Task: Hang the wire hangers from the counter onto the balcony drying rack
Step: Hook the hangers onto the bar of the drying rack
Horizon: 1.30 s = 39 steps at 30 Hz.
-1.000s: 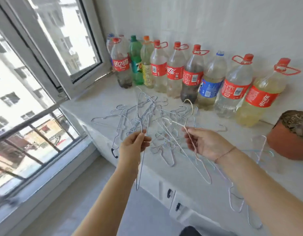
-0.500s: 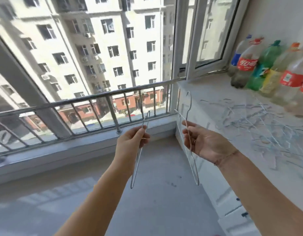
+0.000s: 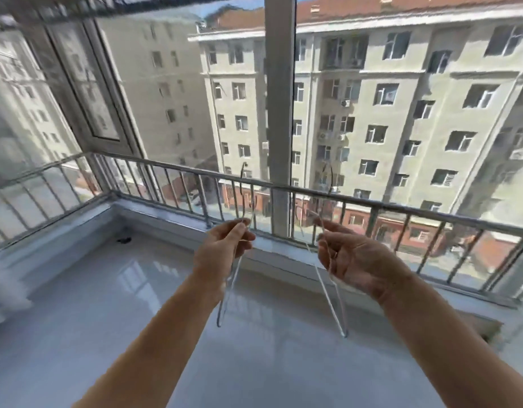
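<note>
My left hand [image 3: 225, 248] pinches a thin wire hanger [image 3: 229, 285] near its neck; the hook rises above my fingers and the body hangs down edge-on. My right hand [image 3: 352, 259] grips a second wire hanger [image 3: 330, 285] the same way, hook up and body hanging. Both hands are held out at chest height, apart from each other, in front of the window. The counter and the pile of hangers are out of view. A dark bar [image 3: 113, 2] runs along the top edge; whether it is the drying rack I cannot tell.
A metal railing [image 3: 372, 203] runs across behind the glass, with a white window post [image 3: 279, 113] between my hands. A white sill [image 3: 166, 209] lies below it. The pale balcony floor [image 3: 107, 290] spreads underneath. An open window sash [image 3: 86, 83] stands at the left.
The view has swung left from the counter and its bottles to the window and railing. Both hands have carried their hangers along, still gripped, and have spread further apart.
</note>
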### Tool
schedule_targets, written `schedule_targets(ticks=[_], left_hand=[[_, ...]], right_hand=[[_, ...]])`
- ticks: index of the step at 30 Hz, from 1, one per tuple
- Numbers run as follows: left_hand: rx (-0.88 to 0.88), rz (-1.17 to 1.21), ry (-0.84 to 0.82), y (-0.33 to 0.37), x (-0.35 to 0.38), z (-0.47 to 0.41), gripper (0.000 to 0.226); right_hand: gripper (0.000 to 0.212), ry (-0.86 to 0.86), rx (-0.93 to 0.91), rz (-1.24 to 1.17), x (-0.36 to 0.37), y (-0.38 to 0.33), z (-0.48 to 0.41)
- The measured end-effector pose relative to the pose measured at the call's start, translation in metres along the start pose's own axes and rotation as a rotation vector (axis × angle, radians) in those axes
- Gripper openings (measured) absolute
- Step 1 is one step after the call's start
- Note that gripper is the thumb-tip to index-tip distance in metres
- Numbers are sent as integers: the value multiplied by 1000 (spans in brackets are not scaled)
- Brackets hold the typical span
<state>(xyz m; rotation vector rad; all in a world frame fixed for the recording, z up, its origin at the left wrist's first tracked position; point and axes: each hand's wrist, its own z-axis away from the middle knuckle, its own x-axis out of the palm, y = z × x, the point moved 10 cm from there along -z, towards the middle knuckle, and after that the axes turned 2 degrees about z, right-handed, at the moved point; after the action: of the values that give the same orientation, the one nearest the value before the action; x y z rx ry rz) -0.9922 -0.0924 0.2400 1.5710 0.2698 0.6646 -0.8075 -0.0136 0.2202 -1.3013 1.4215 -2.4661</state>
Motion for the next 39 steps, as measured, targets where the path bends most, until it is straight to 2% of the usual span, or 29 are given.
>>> schedule_targets(ticks=[6, 10, 18, 23, 29, 33, 39], left_hand=[[58, 29, 202, 41, -96, -37, 16], [44, 102, 301, 59, -144, -57, 16], [85, 89, 445, 99, -221, -91, 17], [143, 53, 443, 142, -260, -118, 17], [198, 35, 367, 194, -310, -171, 16], [209, -31, 311, 226, -346, -217, 18], [230, -58, 208, 268, -390, -276, 18]], right_hand=[[38, -183, 83, 108, 92, 26, -91], [37, -257, 114, 165, 142, 40, -142], [29, -376, 129, 253, 236, 48, -214], [33, -456, 91, 283, 300, 47, -248], [38, -536, 3, 318, 383, 47, -296], [44, -530, -52, 303, 432, 51, -329], [31, -450, -112, 273, 482, 57, -380]])
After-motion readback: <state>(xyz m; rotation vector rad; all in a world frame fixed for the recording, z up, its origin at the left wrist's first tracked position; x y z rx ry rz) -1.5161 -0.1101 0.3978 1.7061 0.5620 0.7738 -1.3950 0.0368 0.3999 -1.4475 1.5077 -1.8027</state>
